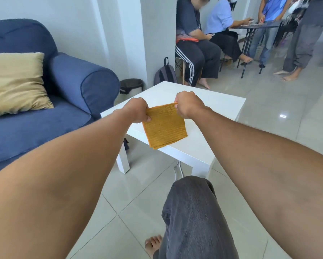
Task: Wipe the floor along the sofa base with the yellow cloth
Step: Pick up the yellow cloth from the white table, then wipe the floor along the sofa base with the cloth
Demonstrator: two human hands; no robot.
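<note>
Hands meet over the table (203, 146), each pinching a far corner of the cloth (164, 126). The left hand (138, 111) closes thumb and fingers on the left corner; the right hand (187, 105) is fisted round the right corner. The cloth, folded into a square of several layers, tilts up at that far edge while its near edge rests on the tabletop (close to the table's near rim). It looks light, soft and limp, so it will likely sag and unfold if lifted by 2 corners; bunching it in 1 palm would probably suit wiping better. The sofa (44, 116) stands just left, and the floor (119, 202) along its base is not yet touched.
</note>
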